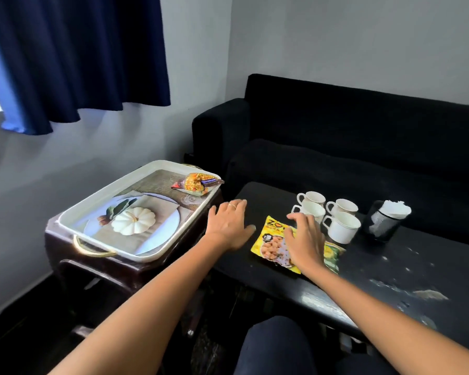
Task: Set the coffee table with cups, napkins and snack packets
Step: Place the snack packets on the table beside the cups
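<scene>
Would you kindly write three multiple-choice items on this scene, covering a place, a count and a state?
1. Where does the orange snack packet lie?
A. on the sofa
B. in the white tray
C. among the cups

2. How many white cups stand on the coffee table?
A. two
B. six
C. four

3. What is the right hand doing?
A. resting on the yellow packet
B. lifting a cup
C. gripping the tray handle

Answers: 1 B, it sits at the tray's far corner; 2 C, four stand clustered together; 3 A, its open palm covers the packet.
</scene>
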The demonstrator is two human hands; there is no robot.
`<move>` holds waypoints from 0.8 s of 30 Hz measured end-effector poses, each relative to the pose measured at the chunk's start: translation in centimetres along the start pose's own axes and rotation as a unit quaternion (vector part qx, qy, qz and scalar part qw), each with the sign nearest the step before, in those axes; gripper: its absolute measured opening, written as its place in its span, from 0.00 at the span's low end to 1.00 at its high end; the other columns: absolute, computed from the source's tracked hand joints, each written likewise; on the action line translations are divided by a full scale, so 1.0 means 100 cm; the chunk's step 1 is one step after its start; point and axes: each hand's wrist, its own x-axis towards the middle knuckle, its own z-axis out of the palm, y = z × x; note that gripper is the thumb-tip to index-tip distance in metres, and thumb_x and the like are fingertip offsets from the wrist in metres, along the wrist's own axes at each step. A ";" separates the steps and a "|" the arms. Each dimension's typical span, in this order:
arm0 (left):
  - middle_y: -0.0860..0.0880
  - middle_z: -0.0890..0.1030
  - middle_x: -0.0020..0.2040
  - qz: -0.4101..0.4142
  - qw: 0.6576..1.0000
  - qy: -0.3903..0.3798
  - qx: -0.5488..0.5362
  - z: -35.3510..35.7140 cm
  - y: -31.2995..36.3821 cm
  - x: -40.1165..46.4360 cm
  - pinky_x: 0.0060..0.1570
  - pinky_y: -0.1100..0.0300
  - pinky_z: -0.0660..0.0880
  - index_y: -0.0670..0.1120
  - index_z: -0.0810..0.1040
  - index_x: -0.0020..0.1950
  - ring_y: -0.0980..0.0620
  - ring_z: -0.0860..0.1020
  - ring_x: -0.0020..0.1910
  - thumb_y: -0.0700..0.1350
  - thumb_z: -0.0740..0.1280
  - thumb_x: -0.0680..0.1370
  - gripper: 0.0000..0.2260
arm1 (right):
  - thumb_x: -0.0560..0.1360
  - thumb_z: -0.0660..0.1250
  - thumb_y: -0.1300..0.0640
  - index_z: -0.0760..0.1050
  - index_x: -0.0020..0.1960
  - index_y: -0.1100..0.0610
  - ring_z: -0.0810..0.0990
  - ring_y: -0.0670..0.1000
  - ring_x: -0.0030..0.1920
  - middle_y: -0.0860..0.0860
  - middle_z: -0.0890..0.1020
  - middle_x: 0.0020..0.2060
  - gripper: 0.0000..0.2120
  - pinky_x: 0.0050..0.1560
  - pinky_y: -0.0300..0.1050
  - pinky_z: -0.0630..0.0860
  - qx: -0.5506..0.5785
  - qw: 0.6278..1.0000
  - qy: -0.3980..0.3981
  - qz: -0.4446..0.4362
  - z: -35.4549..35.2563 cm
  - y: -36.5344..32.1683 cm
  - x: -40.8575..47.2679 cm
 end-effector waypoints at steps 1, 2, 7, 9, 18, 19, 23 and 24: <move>0.49 0.58 0.77 -0.025 0.999 0.030 -0.006 -0.004 -0.011 0.000 0.73 0.45 0.53 0.48 0.54 0.77 0.46 0.57 0.76 0.58 0.60 0.78 0.31 | 0.76 0.60 0.58 0.73 0.60 0.53 0.71 0.53 0.60 0.51 0.75 0.58 0.13 0.58 0.49 0.66 0.001 1.000 -0.016 -0.024 0.005 -0.012 0.005; 0.49 0.59 0.77 -0.051 0.997 0.057 -0.011 -0.006 -0.021 -0.001 0.72 0.45 0.52 0.48 0.55 0.77 0.46 0.57 0.75 0.57 0.60 0.78 0.31 | 0.76 0.60 0.58 0.72 0.60 0.53 0.71 0.53 0.61 0.50 0.74 0.59 0.13 0.59 0.49 0.65 0.000 0.998 -0.032 -0.052 0.011 -0.024 0.010; 0.48 0.55 0.78 -0.189 0.977 0.084 -0.053 -0.008 -0.073 -0.002 0.72 0.41 0.49 0.46 0.54 0.77 0.46 0.53 0.76 0.57 0.55 0.79 0.30 | 0.78 0.58 0.53 0.70 0.63 0.53 0.70 0.52 0.62 0.50 0.73 0.61 0.15 0.60 0.49 0.64 -0.076 0.967 -0.111 -0.216 0.035 -0.074 0.039; 0.49 0.51 0.79 -0.216 0.973 0.045 -0.061 -0.002 -0.083 -0.001 0.73 0.39 0.45 0.46 0.51 0.78 0.45 0.49 0.78 0.59 0.52 0.80 0.30 | 0.78 0.58 0.53 0.69 0.65 0.54 0.69 0.53 0.63 0.51 0.72 0.63 0.16 0.62 0.50 0.63 -0.086 0.957 -0.135 -0.240 0.043 -0.094 0.053; 0.47 0.55 0.78 -0.258 0.964 -0.023 -0.057 0.013 -0.088 0.005 0.69 0.32 0.45 0.48 0.58 0.76 0.43 0.48 0.77 0.63 0.47 0.80 0.30 | 0.77 0.61 0.51 0.56 0.74 0.56 0.64 0.59 0.70 0.56 0.64 0.72 0.29 0.67 0.54 0.62 -0.096 0.959 -0.183 -0.194 0.090 -0.153 0.095; 0.47 0.56 0.77 -0.260 0.964 -0.020 -0.053 0.013 -0.088 0.005 0.69 0.32 0.46 0.48 0.59 0.76 0.44 0.48 0.77 0.63 0.47 0.80 0.29 | 0.77 0.61 0.50 0.56 0.74 0.56 0.64 0.59 0.70 0.56 0.65 0.71 0.29 0.67 0.54 0.61 -0.100 0.960 -0.186 -0.182 0.095 -0.156 0.097; 0.47 0.57 0.77 -0.267 0.962 -0.009 -0.050 0.014 -0.088 0.006 0.69 0.33 0.46 0.48 0.59 0.76 0.45 0.49 0.77 0.63 0.48 0.79 0.29 | 0.77 0.63 0.51 0.65 0.68 0.57 0.68 0.58 0.65 0.56 0.71 0.65 0.22 0.64 0.53 0.64 -0.109 0.973 -0.124 -0.159 0.109 -0.162 0.100; 0.48 0.56 0.78 -0.267 0.962 -0.007 -0.048 0.014 -0.088 0.006 0.69 0.33 0.46 0.48 0.59 0.76 0.45 0.49 0.77 0.63 0.48 0.80 0.29 | 0.77 0.63 0.53 0.67 0.67 0.58 0.69 0.58 0.64 0.56 0.72 0.64 0.20 0.63 0.52 0.65 -0.105 0.976 -0.102 -0.161 0.110 -0.163 0.098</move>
